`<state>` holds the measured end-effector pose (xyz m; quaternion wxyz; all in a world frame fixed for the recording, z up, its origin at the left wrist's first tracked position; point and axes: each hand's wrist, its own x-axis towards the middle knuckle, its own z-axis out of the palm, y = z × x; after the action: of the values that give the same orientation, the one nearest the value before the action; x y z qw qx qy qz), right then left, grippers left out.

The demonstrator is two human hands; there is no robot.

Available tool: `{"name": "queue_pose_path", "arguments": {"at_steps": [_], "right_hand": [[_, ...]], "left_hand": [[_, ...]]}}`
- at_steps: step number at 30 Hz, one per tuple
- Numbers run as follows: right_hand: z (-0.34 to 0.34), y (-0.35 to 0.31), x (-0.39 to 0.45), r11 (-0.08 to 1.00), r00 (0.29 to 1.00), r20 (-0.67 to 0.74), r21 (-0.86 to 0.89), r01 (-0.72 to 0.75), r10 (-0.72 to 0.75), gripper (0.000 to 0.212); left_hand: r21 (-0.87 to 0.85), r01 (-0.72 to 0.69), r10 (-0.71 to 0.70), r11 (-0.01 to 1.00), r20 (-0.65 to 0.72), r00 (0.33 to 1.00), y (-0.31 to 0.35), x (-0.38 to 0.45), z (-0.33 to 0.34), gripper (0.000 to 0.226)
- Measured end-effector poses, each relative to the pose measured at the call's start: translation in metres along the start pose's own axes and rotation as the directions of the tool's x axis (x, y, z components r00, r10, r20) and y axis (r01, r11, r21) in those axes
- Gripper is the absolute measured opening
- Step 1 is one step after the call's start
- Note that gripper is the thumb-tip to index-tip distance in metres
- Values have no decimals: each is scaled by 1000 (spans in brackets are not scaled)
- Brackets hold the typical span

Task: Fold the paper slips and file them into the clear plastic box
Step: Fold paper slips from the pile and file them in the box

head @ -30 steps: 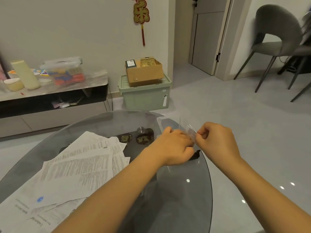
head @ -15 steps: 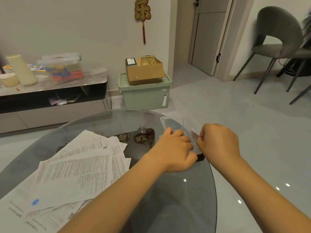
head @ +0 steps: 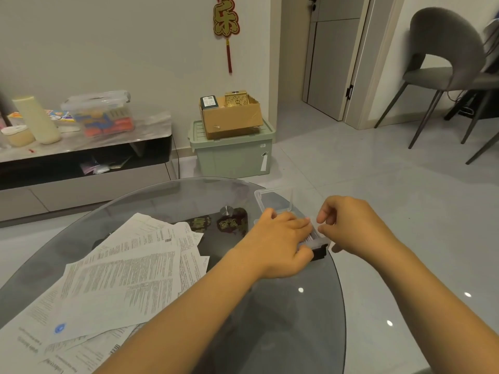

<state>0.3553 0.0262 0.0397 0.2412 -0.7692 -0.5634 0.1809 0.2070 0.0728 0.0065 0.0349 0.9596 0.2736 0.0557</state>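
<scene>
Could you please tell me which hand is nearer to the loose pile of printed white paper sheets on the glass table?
Left. The left hand lies just right of the pile of printed white paper sheets, at the clear plastic box; the right hand is farther right, beyond it.
</scene>
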Motion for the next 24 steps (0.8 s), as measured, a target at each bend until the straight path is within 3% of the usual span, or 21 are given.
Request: {"name": "queue_pose_path", "arguments": {"at_steps": [5, 7, 12, 14, 17, 24], "right_hand": [[1, 7, -4, 992, 1000, 6, 129, 6, -7, 12], [2, 9, -4, 990, 1000, 17, 139, 15, -17, 12], [2, 8, -11, 985, 982, -101, 49, 165, -159, 18], [8, 2, -19, 963, 957, -152, 73, 260, -247, 19], [20, -9, -35, 922, 925, -119, 99, 373, -362, 20], [60, -36, -75, 852, 850, 74, 103, 514, -522, 18]], "left_hand": [[83, 10, -19, 997, 105, 994, 2, 9, -2, 77], [89, 12, -22, 996, 109, 994, 3, 10, -2, 84], [-5, 148, -148, 989, -51, 988, 10, -14, -17, 66], [-57, 258, -263, 965, -126, 956, 12, -37, -21, 64], [-144, 389, -412, 910, -208, 887, 18, -80, -21, 61], [-172, 614, -637, 771, -173, 751, 30, -163, -3, 46]]}}
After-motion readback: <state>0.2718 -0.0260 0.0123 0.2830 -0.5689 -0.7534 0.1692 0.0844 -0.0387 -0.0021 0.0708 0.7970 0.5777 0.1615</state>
